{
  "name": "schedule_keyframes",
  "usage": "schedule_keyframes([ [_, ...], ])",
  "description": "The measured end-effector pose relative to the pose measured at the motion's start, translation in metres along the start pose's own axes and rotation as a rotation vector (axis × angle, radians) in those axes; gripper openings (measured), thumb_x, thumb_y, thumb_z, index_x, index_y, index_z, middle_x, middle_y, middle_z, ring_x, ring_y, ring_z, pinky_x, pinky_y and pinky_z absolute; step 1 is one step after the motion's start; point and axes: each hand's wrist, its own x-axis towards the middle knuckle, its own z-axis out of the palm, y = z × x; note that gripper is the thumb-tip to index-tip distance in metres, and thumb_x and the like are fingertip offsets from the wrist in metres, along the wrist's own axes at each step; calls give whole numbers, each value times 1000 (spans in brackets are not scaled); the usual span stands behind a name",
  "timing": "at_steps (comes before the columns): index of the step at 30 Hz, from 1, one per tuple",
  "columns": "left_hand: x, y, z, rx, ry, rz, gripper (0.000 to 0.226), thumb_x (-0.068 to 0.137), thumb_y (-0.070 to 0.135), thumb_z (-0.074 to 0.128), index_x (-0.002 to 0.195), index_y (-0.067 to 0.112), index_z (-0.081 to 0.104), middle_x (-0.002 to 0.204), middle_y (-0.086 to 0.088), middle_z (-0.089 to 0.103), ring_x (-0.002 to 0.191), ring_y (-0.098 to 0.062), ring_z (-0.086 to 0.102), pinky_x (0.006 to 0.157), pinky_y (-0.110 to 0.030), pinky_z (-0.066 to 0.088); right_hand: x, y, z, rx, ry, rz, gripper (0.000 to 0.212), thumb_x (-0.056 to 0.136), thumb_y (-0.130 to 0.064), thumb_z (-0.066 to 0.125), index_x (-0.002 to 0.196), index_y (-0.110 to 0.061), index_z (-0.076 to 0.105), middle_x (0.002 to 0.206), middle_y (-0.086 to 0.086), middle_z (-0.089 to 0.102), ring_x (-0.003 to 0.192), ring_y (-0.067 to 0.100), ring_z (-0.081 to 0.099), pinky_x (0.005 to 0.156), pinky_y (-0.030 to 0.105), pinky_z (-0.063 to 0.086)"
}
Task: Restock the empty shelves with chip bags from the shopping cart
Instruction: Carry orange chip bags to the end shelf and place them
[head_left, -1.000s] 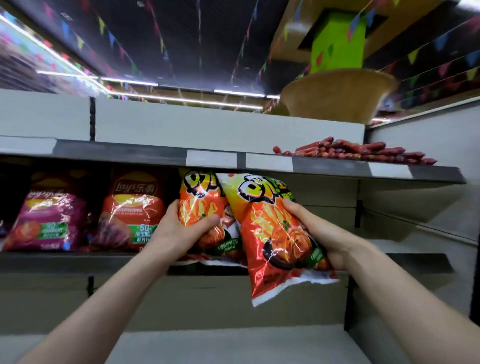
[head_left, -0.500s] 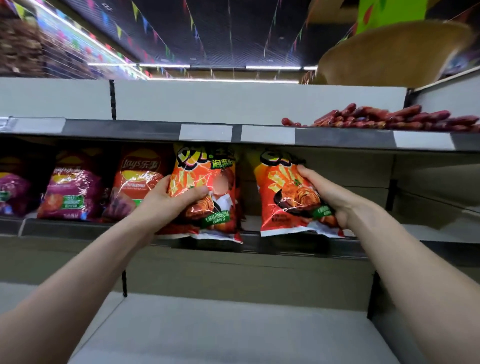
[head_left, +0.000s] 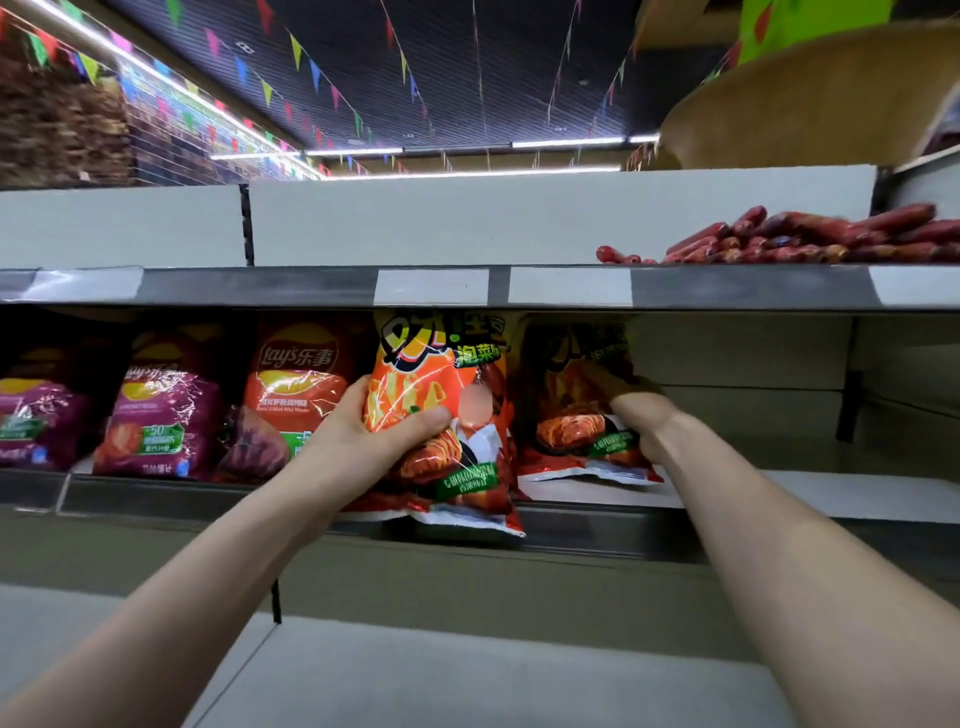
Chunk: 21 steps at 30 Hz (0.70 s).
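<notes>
1. The left hand (head_left: 384, 436) gripped a shiny orange plastic chip bag (head_left: 447, 395), thumb across its front. The bag was upright, its bottom edge overhanging the lip of the grey metal middle shelf (head_left: 810, 493).
2. The right hand (head_left: 647, 421) clasped the right side of a second orange chip bag (head_left: 566, 410), standing further back on that shelf, just beside the first.
3. Left of the left hand stood a red Lay's chip bag (head_left: 298, 374) and purple chip bags (head_left: 161, 415).
4. Above the right hand, red sausages (head_left: 810, 241) lay piled on the upper shelf (head_left: 727, 286).

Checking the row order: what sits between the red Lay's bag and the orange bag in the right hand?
A second orange bag, gripped by the left hand, seen in the head view.
</notes>
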Motion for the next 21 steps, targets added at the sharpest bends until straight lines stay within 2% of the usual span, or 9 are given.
schedule_keyframes([
  [2,0,-1,-1,-10,-3,1,62,67,47,77,122,36,51,100,13,70,81,-1,70,69,-16,51,-1,-7,14,24,-7,-54,94,59,-69,76,132,-14,56,124,8,64,108,28,62,100,42,48],
  [5,1,-2,-3,0,-10,-7,71,59,54,76,123,40,47,104,13,69,88,-5,70,76,-22,53,12,-9,21,-56,32,-100,61,88,-45,66,132,-5,54,116,10,60,105,27,58,87,30,44],
  [8,4,-4,-3,7,-27,-17,72,58,56,74,122,44,43,106,13,67,92,-6,68,77,-22,52,33,-3,21,-83,81,-154,57,92,-40,62,135,-4,52,135,17,55,117,32,55,83,29,39],
  [10,5,-5,-2,7,-41,-17,70,58,56,73,120,45,42,105,14,68,90,-5,69,74,-19,51,38,0,23,-80,101,-176,56,94,-36,60,138,-3,48,137,17,53,121,33,52,83,28,38],
  [13,5,-6,-1,4,-49,-10,73,58,55,74,124,43,45,105,14,69,86,-2,70,71,-17,51,41,0,24,-239,87,-143,52,98,-36,54,134,2,50,133,19,55,118,35,53,81,28,37],
  [15,5,-6,0,6,-47,-7,75,60,54,74,128,41,44,106,13,69,86,-2,70,69,-15,51,37,-5,24,-348,78,-127,55,98,-40,51,135,2,48,135,23,53,118,36,54,84,32,40],
  [17,5,-5,0,12,-45,-7,76,63,53,74,131,39,43,107,12,68,86,-1,70,65,-13,51,31,-11,22,-486,114,-159,63,96,-47,51,141,-4,42,141,23,47,124,39,48,98,40,42],
  [19,2,-2,1,19,-38,-7,74,64,52,74,131,38,43,107,12,67,86,-2,69,64,-12,51,13,-22,23,-599,211,-317,62,94,-47,53,143,-11,41,142,21,43,128,40,44,106,46,38],
  [21,0,0,2,26,-34,-10,78,62,52,75,131,35,45,108,11,68,90,-4,69,73,-18,53,-16,-32,28,-561,231,-406,53,96,-43,52,137,-9,49,136,20,48,123,38,49,102,41,41],
])
